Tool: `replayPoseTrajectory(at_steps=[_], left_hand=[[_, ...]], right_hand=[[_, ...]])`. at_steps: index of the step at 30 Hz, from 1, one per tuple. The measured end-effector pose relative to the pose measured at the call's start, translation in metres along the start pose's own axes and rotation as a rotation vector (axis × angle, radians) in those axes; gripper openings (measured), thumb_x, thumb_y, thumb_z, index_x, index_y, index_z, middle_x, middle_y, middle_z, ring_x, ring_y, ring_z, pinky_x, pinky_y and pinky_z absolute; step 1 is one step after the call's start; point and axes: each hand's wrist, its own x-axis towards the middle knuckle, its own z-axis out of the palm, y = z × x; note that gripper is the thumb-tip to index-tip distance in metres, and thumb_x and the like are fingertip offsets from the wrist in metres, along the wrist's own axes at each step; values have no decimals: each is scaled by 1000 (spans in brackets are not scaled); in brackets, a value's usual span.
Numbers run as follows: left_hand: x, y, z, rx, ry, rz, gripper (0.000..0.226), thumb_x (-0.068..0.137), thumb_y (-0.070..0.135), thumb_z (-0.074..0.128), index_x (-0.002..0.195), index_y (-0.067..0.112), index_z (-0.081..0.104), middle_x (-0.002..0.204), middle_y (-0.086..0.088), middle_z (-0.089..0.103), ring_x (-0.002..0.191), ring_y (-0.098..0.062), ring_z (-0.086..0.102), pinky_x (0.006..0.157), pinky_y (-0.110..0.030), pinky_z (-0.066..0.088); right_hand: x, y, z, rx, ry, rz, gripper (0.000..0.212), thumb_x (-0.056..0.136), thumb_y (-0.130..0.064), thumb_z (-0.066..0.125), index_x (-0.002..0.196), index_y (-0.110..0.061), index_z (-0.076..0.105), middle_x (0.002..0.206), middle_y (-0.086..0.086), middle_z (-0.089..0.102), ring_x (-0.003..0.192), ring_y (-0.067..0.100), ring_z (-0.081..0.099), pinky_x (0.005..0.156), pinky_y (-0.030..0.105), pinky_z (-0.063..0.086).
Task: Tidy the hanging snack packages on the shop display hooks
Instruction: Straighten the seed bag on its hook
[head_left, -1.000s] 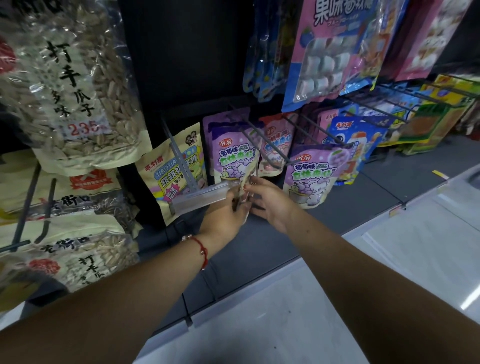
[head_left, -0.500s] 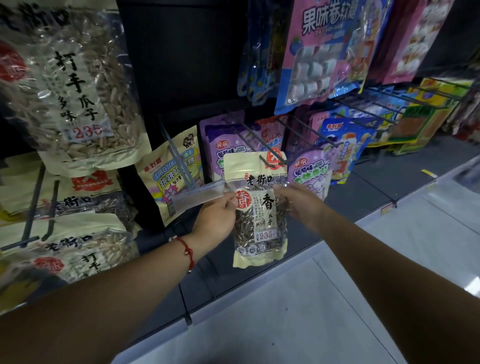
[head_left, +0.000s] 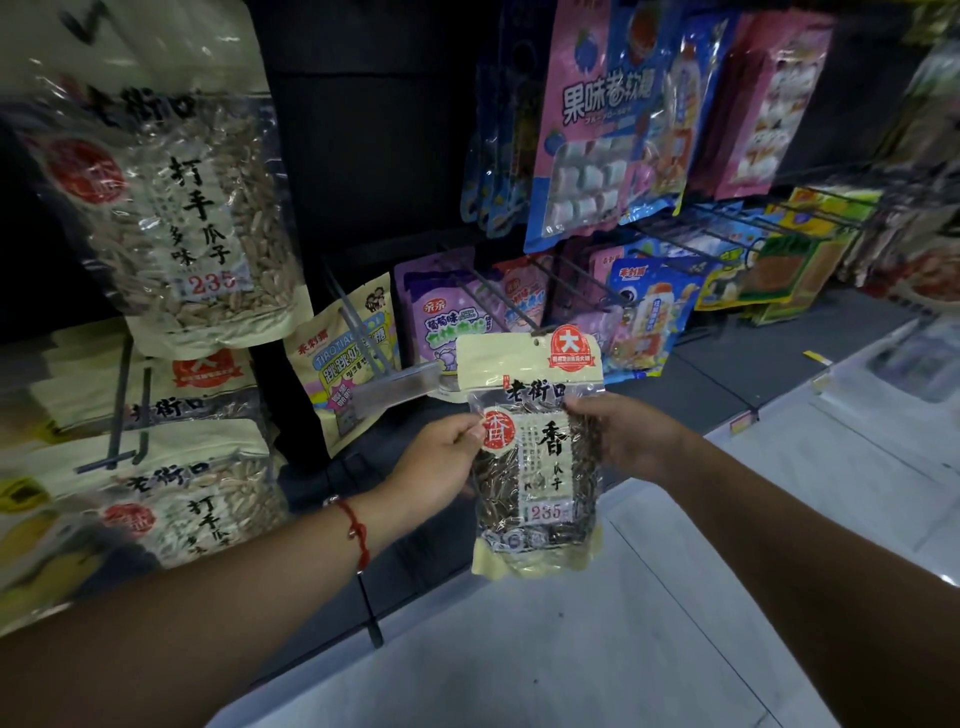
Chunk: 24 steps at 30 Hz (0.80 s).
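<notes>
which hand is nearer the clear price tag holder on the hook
Left. The left hand sits just below and right of the tag holder; the right hand is across the seed bag.

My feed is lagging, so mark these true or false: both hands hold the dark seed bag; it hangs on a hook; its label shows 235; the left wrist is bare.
1. Both hands hold the dark seed bag: true, left hand and right hand at its sides.
2. It hangs on a hook: false, it is off the hooks.
3. Its label shows 235: true.
4. The left wrist is bare: false, it wears a red string bracelet.
</notes>
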Motion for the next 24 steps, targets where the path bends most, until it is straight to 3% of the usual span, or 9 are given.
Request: replayPoseTrajectory(at_steps=[3, 8, 11, 14, 16, 19, 21, 24], left_hand=[[-8, 3, -1, -18, -11, 8, 22, 105, 19, 47, 99, 17, 69, 90, -3, 66, 83, -19, 59, 88, -56, 55], [-31, 15, -4, -67, -59, -23, 20, 104, 31, 51, 92, 32, 67, 89, 14, 68, 84, -14, 63, 84, -42, 55], [-47, 21, -8, -157, -133, -51, 14, 96, 38, 62, 102, 28, 68, 100, 7, 74, 92, -14, 68, 80, -31, 53], [-63, 26, -20, -216, -191, -28, 37, 81, 33, 79, 114, 22, 66, 106, 4, 76, 100, -12, 71, 87, -22, 53], [-73, 30, -32, -210, -194, -9, 47, 76, 27, 83, 119, 19, 65, 110, 4, 76, 104, -10, 70, 90, -20, 52], [-87, 39, -53, -176, -150, 4, 42, 80, 17, 83, 119, 16, 65, 111, 3, 75, 103, -9, 70, 85, -13, 51], [-96, 43, -68, -169, -126, 17, 40, 81, 18, 82, 118, 15, 66, 110, 3, 76, 103, -9, 70, 85, -13, 52], [-110, 51, -92, -155, -38, 39, 39, 78, 25, 85, 112, 21, 67, 104, 9, 76, 98, -4, 71, 83, -13, 52]], right_hand=[[-20, -1, 5, 48, 16, 25, 16, 85, -26, 70, 93, -14, 63, 80, 5, 64, 78, 24, 60, 76, 35, 49], [-51, -6, 11, 52, 1, 21, 30, 80, -31, 71, 99, -12, 59, 87, 8, 59, 87, 26, 57, 82, 38, 46], [-63, -10, 20, 31, -34, 9, 47, 78, -35, 75, 113, -8, 59, 103, 15, 59, 102, 30, 55, 97, 43, 43], [-71, -18, 38, 21, -45, -34, 71, 74, -37, 80, 130, 0, 57, 116, 17, 57, 110, 32, 54, 114, 53, 33], [-77, -26, 52, 47, -72, -60, 62, 75, -34, 79, 122, 2, 61, 108, 16, 61, 105, 30, 55, 113, 49, 35], [-84, -39, 74, 69, -102, -126, 31, 79, -29, 73, 95, -4, 65, 84, 7, 63, 85, 23, 57, 95, 39, 44], [-88, -48, 90, 25, -91, -206, 42, 78, -30, 73, 106, 0, 64, 91, 8, 67, 90, 24, 62, 97, 41, 48], [-93, -61, 117, 11, -48, -317, 56, 70, -45, 77, 112, -9, 65, 100, 4, 73, 99, 21, 66, 94, 40, 50]])
